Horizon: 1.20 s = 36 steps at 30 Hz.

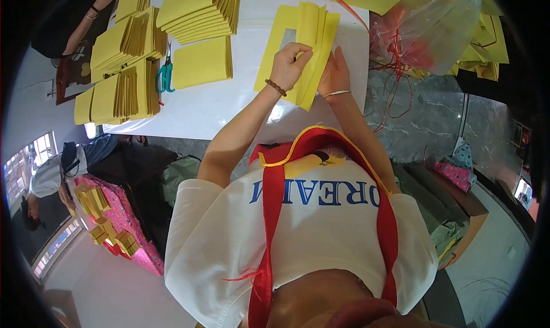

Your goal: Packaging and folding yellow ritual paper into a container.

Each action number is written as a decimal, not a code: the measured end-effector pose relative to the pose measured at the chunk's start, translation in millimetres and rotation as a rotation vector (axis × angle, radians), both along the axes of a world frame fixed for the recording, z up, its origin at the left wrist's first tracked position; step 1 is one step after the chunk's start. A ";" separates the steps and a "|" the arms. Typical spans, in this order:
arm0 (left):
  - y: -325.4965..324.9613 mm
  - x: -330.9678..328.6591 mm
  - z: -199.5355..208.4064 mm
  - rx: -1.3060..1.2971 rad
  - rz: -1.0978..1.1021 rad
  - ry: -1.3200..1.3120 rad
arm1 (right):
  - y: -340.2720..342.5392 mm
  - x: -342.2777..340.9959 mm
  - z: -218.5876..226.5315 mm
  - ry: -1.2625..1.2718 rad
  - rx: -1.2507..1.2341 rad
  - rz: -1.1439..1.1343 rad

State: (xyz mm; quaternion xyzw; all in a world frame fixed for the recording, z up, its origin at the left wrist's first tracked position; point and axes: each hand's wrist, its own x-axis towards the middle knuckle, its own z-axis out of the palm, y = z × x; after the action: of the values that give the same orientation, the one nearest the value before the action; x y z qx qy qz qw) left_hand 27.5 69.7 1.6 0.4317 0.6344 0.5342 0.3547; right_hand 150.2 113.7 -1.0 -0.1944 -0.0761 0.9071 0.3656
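Note:
A stack of yellow paper sheets lies on the white table in front of me, its right part folded up in layers. My left hand, a beaded bracelet at its wrist, is closed with fingers pinched at the edge of the folded yellow paper. Along the right edge of that fold rests my right hand, wearing a pale bangle, with its fingers stretched out. A small grey patch shows on the sheets above my left hand.
Folded yellow paper bundles fill the left of the white table. Teal-handled scissors lie beside them. At the right is a clear plastic bag with red strings. Another person's arm reaches in at the upper left.

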 end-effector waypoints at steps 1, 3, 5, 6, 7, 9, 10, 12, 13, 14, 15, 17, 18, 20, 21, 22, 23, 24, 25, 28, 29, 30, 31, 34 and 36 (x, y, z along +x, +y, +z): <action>-0.4 -0.7 -2.1 0.000 0.001 0.001 | -0.5 -1.0 -0.5 0.001 0.000 0.001; 0.3 -0.2 -0.6 -0.077 0.037 -0.009 | -0.8 -1.9 -3.7 -0.091 0.039 -0.001; 0.1 -0.3 -1.6 -0.076 0.039 -0.002 | -0.3 -1.0 -7.2 -0.114 0.015 -0.003; -0.4 -0.7 -1.8 -0.075 0.043 0.006 | -0.1 -0.6 -9.1 -0.137 -0.010 -0.003; -1.1 -1.0 -2.0 -0.075 0.043 0.007 | 0.7 -0.3 -10.9 -0.136 -0.010 -0.003; -3.4 -0.1 1.9 -0.052 0.055 0.090 | 2.2 0.2 -13.0 -0.195 -0.059 -0.013; -4.1 1.1 3.9 -0.052 0.054 0.089 | 1.6 0.3 -14.2 -0.195 -0.059 -0.014; -4.9 3.1 8.0 0.020 0.067 0.152 | -1.0 -1.4 -13.5 -0.264 -0.064 -0.028; -4.2 2.9 6.1 0.020 0.068 0.152 | -1.2 -2.3 -15.4 -0.264 -0.064 -0.027; -2.6 2.1 4.0 0.132 0.012 0.229 | -1.0 -4.0 -16.4 -0.278 -0.050 -0.026; -2.2 1.7 1.9 0.243 -0.045 0.305 | -1.0 -5.0 -17.3 -0.292 -0.036 -0.025; -4.6 0.7 0.7 0.124 -0.060 0.264 | -1.8 -5.8 -15.6 -0.323 -0.034 -0.006; -5.6 0.4 1.6 0.004 -0.075 0.222 | -2.4 -6.1 -13.0 -0.355 -0.033 0.011; -5.7 5.2 11.5 -0.023 -0.062 0.269 | -2.7 -5.6 -7.9 -0.218 -0.012 0.027; -4.5 8.1 16.2 -0.050 -0.049 0.315 | -2.8 -5.1 -4.0 -0.082 0.010 0.042; -2.0 9.9 13.7 -0.050 -0.051 0.315 | -2.7 -3.9 0.3 -0.082 0.010 0.040; -0.6 10.3 11.7 0.066 -0.014 0.410 | -4.6 -6.3 15.8 -0.078 0.011 0.041; 0.4 9.6 10.2 0.183 0.022 0.504 | -5.3 -8.1 24.0 -0.073 0.013 0.042; 0.7 7.8 9.0 0.183 0.024 0.508 | -4.4 -9.8 22.9 -0.069 0.013 0.043; 6.0 7.2 9.6 0.136 -0.004 0.539 | 0.8 -7.6 16.2 -0.039 0.026 0.028; 6.7 6.7 9.4 0.030 -0.009 0.406 | 2.3 -6.1 14.4 -0.065 0.006 0.012; 7.6 6.1 9.9 -0.072 -0.014 0.273 | 3.9 -4.8 13.2 -0.091 -0.011 -0.004; 7.3 6.3 10.9 -0.059 -0.016 0.275 | 4.3 -3.8 12.0 -0.088 0.002 -0.009; 5.2 9.2 13.4 -0.099 0.020 0.237 | 4.2 -0.4 6.2 -0.144 -0.013 0.020; 5.3 9.6 9.2 0.027 0.013 0.275 | 3.8 0.0 1.2 -0.196 0.049 0.040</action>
State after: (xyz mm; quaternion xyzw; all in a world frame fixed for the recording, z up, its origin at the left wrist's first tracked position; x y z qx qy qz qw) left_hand 37.1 75.0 10.8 0.5014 0.6725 0.4809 0.2551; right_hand 150.2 117.5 0.3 -0.2717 -0.1377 0.8887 0.3428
